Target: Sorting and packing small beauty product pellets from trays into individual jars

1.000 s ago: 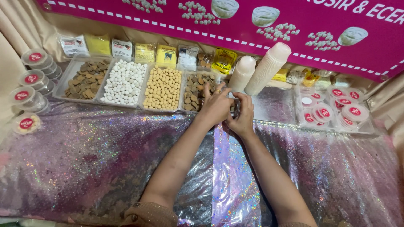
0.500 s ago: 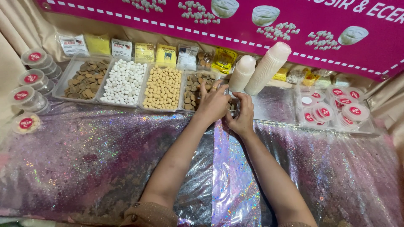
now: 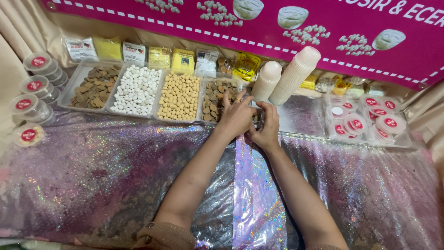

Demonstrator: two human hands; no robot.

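In the head view, both hands meet at the centre of the frame, just above a table (image 3: pixel 115 176) draped in glittery foil. The left hand (image 3: pixel 237 118) rests with fingers spread over the near edge of a tray of mixed brown pieces (image 3: pixel 213 99). The right hand (image 3: pixel 267 125) is curled narrow beside it; whether it grips anything I cannot tell.

Left of that tray sit a tray of tan balls (image 3: pixel 179 96), a tray of white balls (image 3: pixel 136 90) and a tray of flat brown chips (image 3: pixel 92 85). Two stacks of pale cups (image 3: pixel 286 74) lean just above the hands. Lidded round tubs with red labels (image 3: pixel 365 121) fill the right side, and more tubs (image 3: pixel 32 88) stand at the upper left. Small packets (image 3: pixel 159 56) line the back.
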